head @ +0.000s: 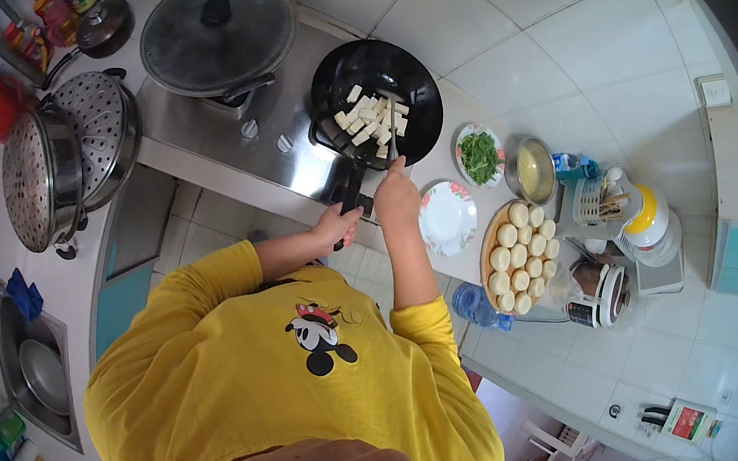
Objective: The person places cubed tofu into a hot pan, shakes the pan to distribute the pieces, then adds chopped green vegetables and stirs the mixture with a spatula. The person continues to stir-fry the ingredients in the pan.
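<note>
My left hand (336, 226) grips the black handle (352, 190) of a dark wok (340, 81) on the stove. My right hand (397, 195) is closed around the end of a thin metal utensil (394, 128), whose working end lies among the food; I cannot tell whether it is a spatula. Pale cut blocks that look like tofu (363, 124) are heaped in the middle of the wok. To the right of the wok stand a plate of chopped greens (479, 157), a bare floral-rimmed plate (446, 218) and a metal bowl of yellowish contents (531, 172).
A large pan with a glass lid (218, 34) covers the left burner. Round pale dough pieces (518, 257) fill a board at the counter's right edge. Perforated steamer trays (41, 180) stand at left, above a sink (48, 352). A water bottle (478, 305) is below the counter.
</note>
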